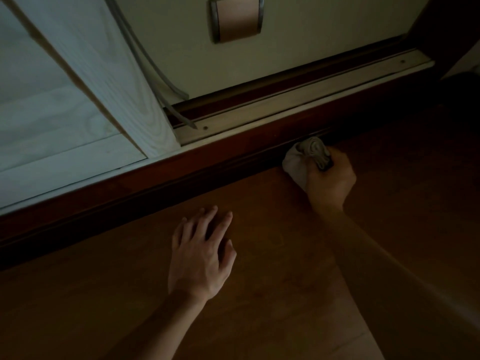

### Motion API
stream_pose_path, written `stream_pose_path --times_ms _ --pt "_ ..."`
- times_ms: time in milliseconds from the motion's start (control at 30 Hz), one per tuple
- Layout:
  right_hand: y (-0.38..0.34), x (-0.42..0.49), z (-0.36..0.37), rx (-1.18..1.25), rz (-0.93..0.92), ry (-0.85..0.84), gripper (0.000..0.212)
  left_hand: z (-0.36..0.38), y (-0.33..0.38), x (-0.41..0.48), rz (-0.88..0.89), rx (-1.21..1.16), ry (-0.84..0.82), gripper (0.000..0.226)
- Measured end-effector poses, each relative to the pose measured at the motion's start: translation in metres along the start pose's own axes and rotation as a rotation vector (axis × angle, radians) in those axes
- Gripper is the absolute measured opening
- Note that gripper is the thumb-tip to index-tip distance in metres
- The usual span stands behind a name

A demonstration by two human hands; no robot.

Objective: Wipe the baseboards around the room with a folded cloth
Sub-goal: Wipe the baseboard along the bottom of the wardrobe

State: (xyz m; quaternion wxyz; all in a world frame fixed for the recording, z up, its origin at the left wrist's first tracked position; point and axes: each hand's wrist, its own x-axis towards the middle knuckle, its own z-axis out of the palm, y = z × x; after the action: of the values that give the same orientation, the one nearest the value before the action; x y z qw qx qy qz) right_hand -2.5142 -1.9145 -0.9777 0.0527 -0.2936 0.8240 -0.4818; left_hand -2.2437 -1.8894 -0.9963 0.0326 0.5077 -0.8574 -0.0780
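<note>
Left hand (202,253) flat on floor (272,294), cloth (298,161) in right grip (331,179), touching baseboard (168,178)

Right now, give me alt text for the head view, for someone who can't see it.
The right hand grips a bunched pale cloth against a dark wooden baseboard. The left hand rests flat on the wooden floor.

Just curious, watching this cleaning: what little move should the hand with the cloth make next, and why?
Probably slide the cloth further along the baseboard: the right hand grips it against that dark strip, and the left hand rests flat on the floor.
</note>
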Motion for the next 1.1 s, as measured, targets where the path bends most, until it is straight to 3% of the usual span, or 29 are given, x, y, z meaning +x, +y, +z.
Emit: stream_pose_path --times_ms 133,267,433,533,667,933,1100 --pt "-0.014 -0.021 0.013 0.082 0.066 0.033 0.027 0.000 -0.001 0.001 0.005 -0.001 -0.022 0.054" --pt "-0.031 -0.067 0.027 0.211 -0.045 -0.127 0.024 -0.001 -0.001 0.001 0.012 -0.004 -0.015 0.054" --pt "-0.036 -0.082 0.036 0.201 -0.192 -0.246 0.028 -0.001 -0.001 0.001 0.011 -0.012 -0.014 0.052" --pt "-0.022 -0.060 0.030 0.109 -0.213 -0.200 0.025 -0.001 0.000 0.002 0.020 -0.015 -0.020 0.054" --pt "-0.001 -0.008 0.006 0.048 -0.052 -0.070 0.027 -0.002 0.018 0.013 0.084 -0.006 -0.054 0.057" --pt "0.015 0.061 -0.034 -0.122 -0.096 -0.402 0.027 -0.006 0.084 0.056 0.154 0.084 -0.254 0.077" --pt "0.004 0.077 -0.041 -0.128 -0.049 -0.580 0.028 -0.008 0.090 0.061 0.136 0.091 -0.273 0.078"
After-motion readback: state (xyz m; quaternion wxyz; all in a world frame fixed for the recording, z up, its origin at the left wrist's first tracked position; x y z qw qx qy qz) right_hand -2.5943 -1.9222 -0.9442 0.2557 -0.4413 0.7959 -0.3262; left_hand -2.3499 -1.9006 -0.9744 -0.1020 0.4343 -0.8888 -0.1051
